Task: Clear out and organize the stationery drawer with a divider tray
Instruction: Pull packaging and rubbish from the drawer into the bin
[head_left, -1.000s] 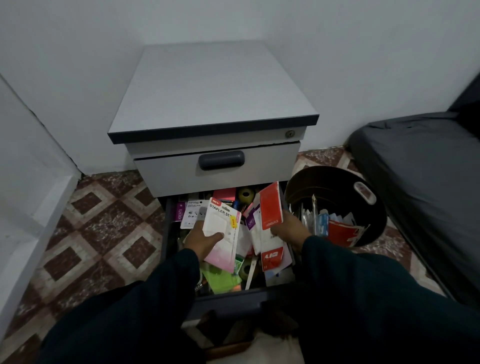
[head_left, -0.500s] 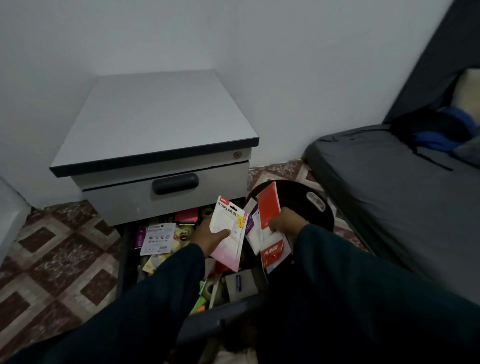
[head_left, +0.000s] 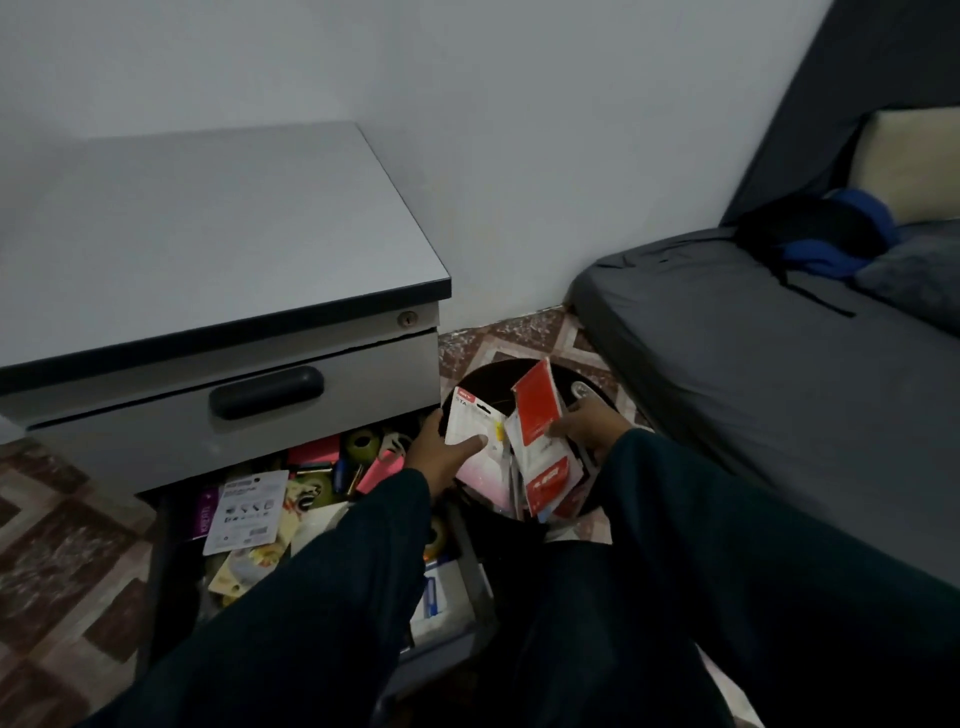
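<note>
I see my left hand (head_left: 441, 457) gripping a white-and-pink stapler set pack (head_left: 480, 452), thumb across its front, over the round black bin (head_left: 493, 376) beside the grey pedestal cabinet (head_left: 208, 234). My right hand (head_left: 587, 423) holds red-and-white card packs (head_left: 540, 441) (count unclear, they overlap) just beside it, also above the bin. The two bundles touch at their edges. Lower drawer (head_left: 462, 566) open, crammed: pink sticky notes (head_left: 376, 473), green tape roll (head_left: 361, 447), white blister card (head_left: 247, 512). Dark mattress (head_left: 753, 374) to the right, patterned floor tiles (head_left: 67, 545).
</note>
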